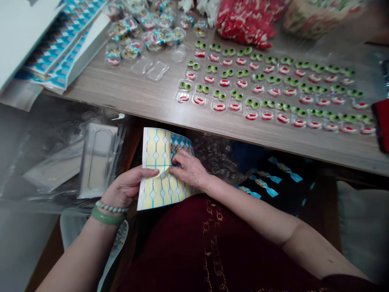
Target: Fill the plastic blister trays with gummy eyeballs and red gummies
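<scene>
A sticker sheet (158,170) lies over my lap below the table edge, pale yellow where labels are gone, with a few blue patterned labels at its upper right. My left hand (126,187) grips the sheet's left edge, thumb on top. My right hand (189,168) pinches at a blue label (178,151) on the sheet, fingers closed. On the wooden table (136,95) lie rows of clear blister trays (267,89) filled with green eye and red mouth candies.
Sealed candy packs (142,34) pile up at the table's back left beside stacked label sheets (60,44). A red bag (249,20) sits at the back. Peeled blue labels (267,176) stick on a dark surface at right. Clear plastic packaging (97,158) lies at left.
</scene>
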`<state>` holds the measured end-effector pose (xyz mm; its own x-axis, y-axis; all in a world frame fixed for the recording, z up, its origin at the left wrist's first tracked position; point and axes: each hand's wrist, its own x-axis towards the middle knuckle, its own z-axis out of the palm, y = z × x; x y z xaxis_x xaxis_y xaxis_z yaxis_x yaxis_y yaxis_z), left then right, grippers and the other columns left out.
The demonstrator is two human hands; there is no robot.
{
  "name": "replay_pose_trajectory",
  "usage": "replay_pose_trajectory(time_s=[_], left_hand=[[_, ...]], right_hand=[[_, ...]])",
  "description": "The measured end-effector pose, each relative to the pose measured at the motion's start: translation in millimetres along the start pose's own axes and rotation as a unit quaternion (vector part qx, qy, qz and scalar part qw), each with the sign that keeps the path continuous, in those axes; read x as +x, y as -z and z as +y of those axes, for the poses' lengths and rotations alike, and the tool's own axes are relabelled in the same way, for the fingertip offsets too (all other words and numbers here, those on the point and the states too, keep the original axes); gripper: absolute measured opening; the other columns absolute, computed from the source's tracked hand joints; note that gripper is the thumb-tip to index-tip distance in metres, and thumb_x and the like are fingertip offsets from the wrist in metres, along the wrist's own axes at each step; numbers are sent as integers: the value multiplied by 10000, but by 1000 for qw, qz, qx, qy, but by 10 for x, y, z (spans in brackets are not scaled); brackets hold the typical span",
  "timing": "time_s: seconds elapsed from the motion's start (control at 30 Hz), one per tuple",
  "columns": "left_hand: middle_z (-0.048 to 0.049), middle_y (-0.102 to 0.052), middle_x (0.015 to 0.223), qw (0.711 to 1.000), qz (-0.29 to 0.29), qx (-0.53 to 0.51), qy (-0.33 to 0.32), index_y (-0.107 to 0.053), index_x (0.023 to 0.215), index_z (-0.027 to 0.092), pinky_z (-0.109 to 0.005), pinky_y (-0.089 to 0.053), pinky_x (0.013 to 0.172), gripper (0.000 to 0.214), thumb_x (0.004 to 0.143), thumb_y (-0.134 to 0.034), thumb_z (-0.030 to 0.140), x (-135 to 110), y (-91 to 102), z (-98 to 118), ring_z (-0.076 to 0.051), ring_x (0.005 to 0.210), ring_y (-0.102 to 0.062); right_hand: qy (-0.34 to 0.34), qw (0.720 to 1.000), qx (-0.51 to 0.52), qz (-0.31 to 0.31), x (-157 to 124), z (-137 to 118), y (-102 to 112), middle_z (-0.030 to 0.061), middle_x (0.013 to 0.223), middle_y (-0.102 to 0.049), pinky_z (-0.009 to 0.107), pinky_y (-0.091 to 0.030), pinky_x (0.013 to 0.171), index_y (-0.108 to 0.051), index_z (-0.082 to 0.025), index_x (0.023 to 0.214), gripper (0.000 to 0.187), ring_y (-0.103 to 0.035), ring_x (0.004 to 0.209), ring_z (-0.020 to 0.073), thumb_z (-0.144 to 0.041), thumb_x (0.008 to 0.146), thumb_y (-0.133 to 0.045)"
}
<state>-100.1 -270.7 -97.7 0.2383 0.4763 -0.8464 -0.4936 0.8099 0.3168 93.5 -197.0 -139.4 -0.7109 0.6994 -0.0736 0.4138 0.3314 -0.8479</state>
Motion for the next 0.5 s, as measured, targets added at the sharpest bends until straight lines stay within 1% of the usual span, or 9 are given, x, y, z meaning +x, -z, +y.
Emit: replay_pose_trajectory(time_s=[0.1, 0.17, 0.27, 0.37, 0.5], left_hand=[[-187, -774, 1038, 998, 67, 6, -4, -589, 1342, 97, -461, -571, 924, 610, 748, -723, 138, 11, 24, 22, -347, 1025, -720], [-176, -776, 1035, 996, 87, 1, -27, -548, 1387, 101, -459, -579, 918, 639, 766, -700, 105, 19, 36, 32, -336, 995, -732], [-161, -781, 1023, 995, 75, -24, -59, -482, 1446, 104, -475, -584, 915, 684, 785, -650, 62, 24, 48, 35, -330, 972, -740], [-168, -781, 1013, 996, 45, -50, -60, -440, 1475, 86, -492, -576, 927, 654, 841, -598, 80, 21, 68, 36, -335, 987, -736], [-187, -769, 1061, 996, 26, -70, -54, -421, 1491, 73, -500, -544, 980, 607, 906, -561, 153, 18, 91, 48, -342, 1034, -721]], right_hand=[[0, 1000, -18, 3, 21, -27, -19, 22, 960, -558, 313, -422, 849, -566, -216, 861, 55, -516, 959, 184, -212, 854, -621], [-8, 1000, -14, 8, 60, -39, -51, 27, 952, -561, 311, -420, 840, -570, -209, 866, 53, -515, 950, 184, -170, 844, -599], [-33, 999, 5, 19, 119, -34, -92, 23, 945, -563, 302, -417, 822, -571, -204, 847, 81, -517, 922, 173, -129, 817, -581], [-60, 997, 31, 26, 140, -21, -98, 4, 910, -556, 290, -415, 803, -559, -206, 808, 89, -514, 868, 154, -124, 799, -590], [-37, 998, 45, 24, 108, -36, -77, 0, 906, -537, 291, -415, 821, -552, -203, 800, 92, -510, 885, 154, -178, 805, -640]])
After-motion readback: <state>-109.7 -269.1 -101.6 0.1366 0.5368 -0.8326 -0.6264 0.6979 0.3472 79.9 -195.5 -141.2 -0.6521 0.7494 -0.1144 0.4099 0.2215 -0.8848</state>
